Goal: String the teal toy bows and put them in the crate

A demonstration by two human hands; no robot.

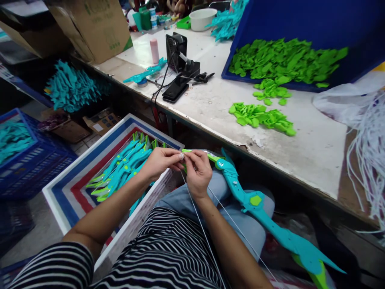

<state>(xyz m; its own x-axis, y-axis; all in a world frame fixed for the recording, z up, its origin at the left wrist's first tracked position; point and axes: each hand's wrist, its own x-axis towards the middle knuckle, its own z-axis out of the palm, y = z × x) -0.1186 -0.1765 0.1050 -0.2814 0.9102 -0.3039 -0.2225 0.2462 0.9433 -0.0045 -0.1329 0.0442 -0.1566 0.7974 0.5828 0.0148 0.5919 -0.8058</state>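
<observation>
My blue bow (pixel 255 199) lies across my knees. My left hand (pixel 161 161) and right hand (pixel 199 173) pinch the white string (pixel 195 208) at its green tip. The table (pixel 315 160) ahead has a black fan (pixel 176 52) and green bits (pixel 261 116). A blue bin (pixel 288 24) holds more. Beside me, a white basket (pixel 130 231) holds other bows (pixel 120 166).

Bow (pixel 269 220) turquoise and lime; shirt (pixel 156 249) black-white striped; bin (pixel 288 20) blue.
</observation>
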